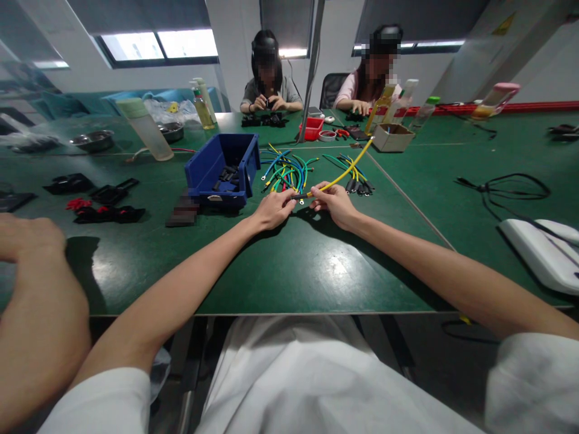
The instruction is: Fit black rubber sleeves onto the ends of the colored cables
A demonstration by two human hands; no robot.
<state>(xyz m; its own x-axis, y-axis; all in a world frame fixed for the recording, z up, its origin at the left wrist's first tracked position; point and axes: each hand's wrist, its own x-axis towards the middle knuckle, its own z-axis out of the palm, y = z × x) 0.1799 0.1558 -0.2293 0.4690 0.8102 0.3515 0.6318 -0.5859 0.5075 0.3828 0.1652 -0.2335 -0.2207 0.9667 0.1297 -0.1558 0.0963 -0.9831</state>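
My left hand (pixel 274 210) is closed in a pinch on a black sleeve (pixel 300 196) at the near end of a yellow wire (pixel 346 173). Closed on the wire just beside that sleeve is my right hand (pixel 335 204). The wire's far end sticks up to the right. A pile of green, blue and yellow wires (pixel 294 172) with metal ring ends lies just beyond my hands. To its right, a bundle of wires with black sleeves (pixel 360 185) rests on the green table (pixel 289 265). A blue bin (pixel 196 172) beside my left hand holds several black sleeves (pixel 228 176).
Black straps (pixel 108 214) and a frosted bottle (pixel 147 129) are on the left. A small box (pixel 392 138) and a red tray (pixel 311 129) stand farther back. A white device (pixel 540 253) and black cable (pixel 515 187) lie right. Two people sit opposite; another person's arm (pixel 40 301) enters at left.
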